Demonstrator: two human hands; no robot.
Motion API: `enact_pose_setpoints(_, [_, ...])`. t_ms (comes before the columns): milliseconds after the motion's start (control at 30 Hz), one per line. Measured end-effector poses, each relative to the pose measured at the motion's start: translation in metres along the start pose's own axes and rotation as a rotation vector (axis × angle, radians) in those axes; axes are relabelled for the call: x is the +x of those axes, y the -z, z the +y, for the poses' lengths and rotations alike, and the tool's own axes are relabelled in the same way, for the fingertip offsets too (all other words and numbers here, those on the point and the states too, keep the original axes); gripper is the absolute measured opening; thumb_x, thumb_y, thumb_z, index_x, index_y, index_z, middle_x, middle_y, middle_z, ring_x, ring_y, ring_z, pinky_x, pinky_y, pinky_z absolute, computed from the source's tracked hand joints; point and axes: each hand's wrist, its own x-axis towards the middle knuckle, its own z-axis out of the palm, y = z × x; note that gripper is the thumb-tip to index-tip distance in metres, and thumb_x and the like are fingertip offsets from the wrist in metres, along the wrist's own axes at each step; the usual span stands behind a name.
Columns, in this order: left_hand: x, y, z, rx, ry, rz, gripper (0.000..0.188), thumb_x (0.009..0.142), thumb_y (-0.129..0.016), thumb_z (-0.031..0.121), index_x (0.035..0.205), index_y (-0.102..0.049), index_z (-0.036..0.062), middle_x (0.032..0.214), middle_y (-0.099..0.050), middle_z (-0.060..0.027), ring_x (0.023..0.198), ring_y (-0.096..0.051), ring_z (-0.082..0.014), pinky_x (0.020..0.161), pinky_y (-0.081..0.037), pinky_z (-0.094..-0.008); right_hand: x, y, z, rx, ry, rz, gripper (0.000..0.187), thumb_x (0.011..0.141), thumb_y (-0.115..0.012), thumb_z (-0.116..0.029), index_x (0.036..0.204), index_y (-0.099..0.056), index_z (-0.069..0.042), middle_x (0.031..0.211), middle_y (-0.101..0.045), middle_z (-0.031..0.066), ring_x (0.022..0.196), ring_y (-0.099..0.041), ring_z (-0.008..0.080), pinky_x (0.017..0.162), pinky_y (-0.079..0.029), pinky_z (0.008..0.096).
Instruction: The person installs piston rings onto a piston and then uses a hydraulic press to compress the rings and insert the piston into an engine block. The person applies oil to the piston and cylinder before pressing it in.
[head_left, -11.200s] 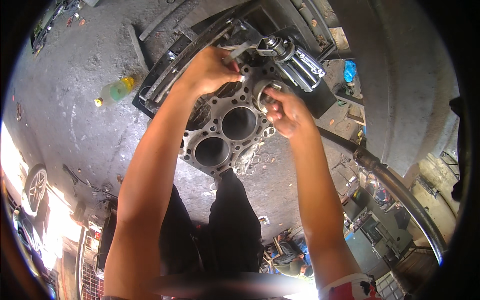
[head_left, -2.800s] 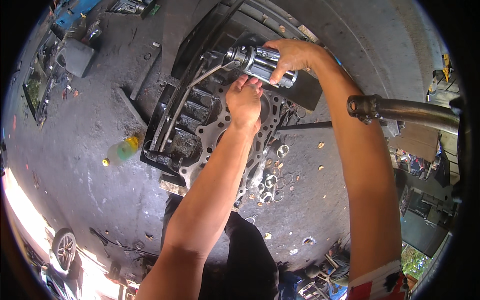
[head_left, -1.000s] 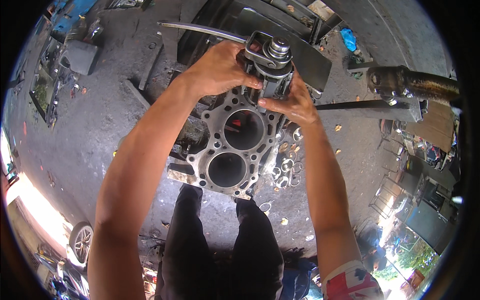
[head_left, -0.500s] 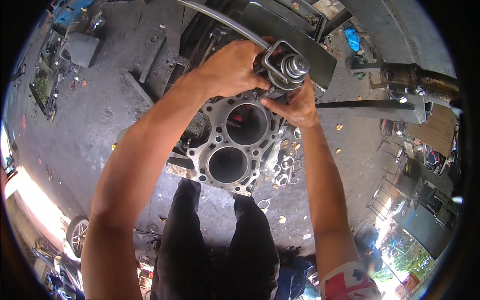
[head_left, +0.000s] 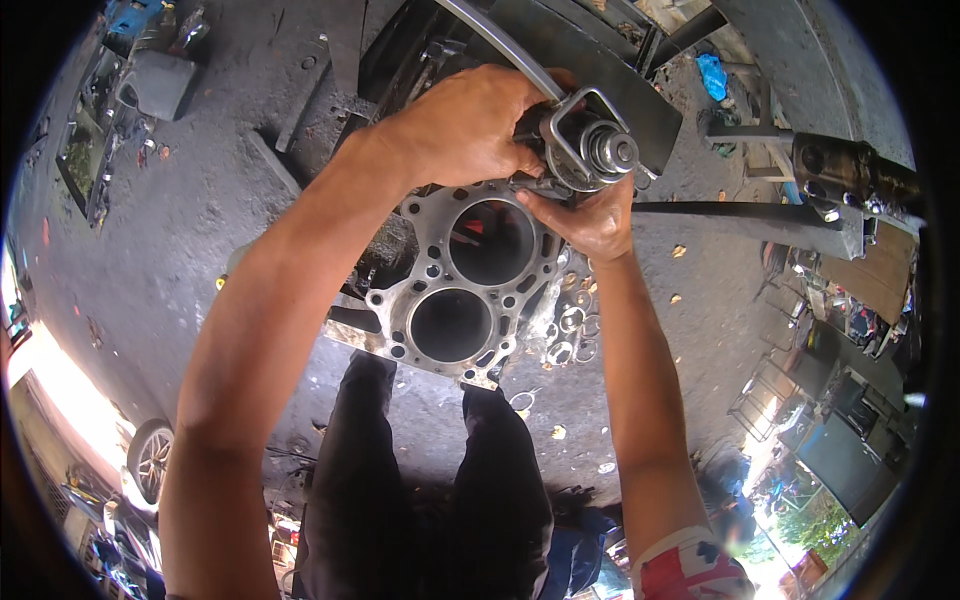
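Note:
A bare metal engine block (head_left: 400, 318) lies below my hands, with two round cylinder bores showing on its top face. At its far end stands a dark metal machine head (head_left: 578, 160) with a stepped round spindle, a looped bracket and a long curved metal bar (head_left: 500, 42) running off to the upper left. My left hand (head_left: 475, 125) is closed round the head's left side. On its right and near side my right hand (head_left: 592, 220) grips it, thumb stretched toward the left. Some fingertips of both hands are hidden behind the head. Inside the far bore something red shows.
Several metal rings (head_left: 572, 320) lie on the floor right of the block. A dark steel beam (head_left: 740, 210) and a thick greasy pipe (head_left: 850, 170) reach in from the right. A blue plastic bag (head_left: 711, 76) lies beyond. My legs (head_left: 495, 470) stand close to the block's near end.
Both hands and the machine head have shifted slightly right and nearer relative to the block. The curved bar has swung right along with them. My grip looks the same.

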Motion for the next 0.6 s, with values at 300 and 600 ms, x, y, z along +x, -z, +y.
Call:
enact_pose_setpoints(300, [0.0009, 0.0002, -0.0087, -0.110, -0.032, -0.001, 0.062, 0.069, -0.083, 0.008, 0.126, -0.063, 0.0017, 0.119, -0.069, -0.0210, 0.116, -0.064, -0.0400, 0.101, -0.050, -0.0451, 0.0015, 0.0028, 0.0007, -0.002, 0.008, 0.007, 0.104, 0.059, -0.096, -0.003, 0.144, -0.035, 0.001, 0.137, -0.054, 0.0162, 0.126, -0.056, 0.0252, 0.108, -0.046, 0.0387])
enact_pose_setpoints(600, [0.0073, -0.0019, 0.0006, 0.011, 0.040, -0.042, 0.056, 0.073, -0.081, -0.005, 0.125, -0.060, 0.0006, 0.101, -0.075, -0.0132, 0.095, -0.072, -0.0226, 0.085, -0.056, -0.0364, 0.0029, 0.0089, -0.0009, 0.037, 0.101, -0.045, 0.089, 0.066, -0.094, -0.002, 0.140, -0.044, 0.002, 0.132, -0.061, 0.0150, 0.120, -0.063, 0.0246, 0.104, -0.054, 0.0379])
